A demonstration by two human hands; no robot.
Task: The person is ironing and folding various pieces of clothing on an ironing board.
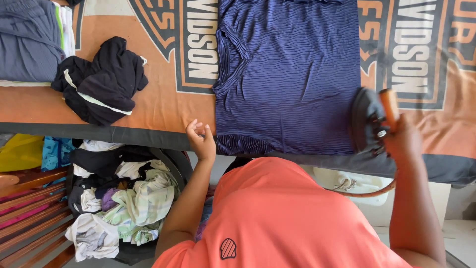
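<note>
The right hand has its grip closed on the iron at the blue shirt, while the left hand rests half-curled, holding nothing, on the worktop edge.

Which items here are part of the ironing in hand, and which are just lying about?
In use: iron gripped by right hand; blue shirt spread flat; orange cover under it; left hand at the shirt's edge.

Lying about: black garment; folded pile; laundry basket; wooden bench.
</note>
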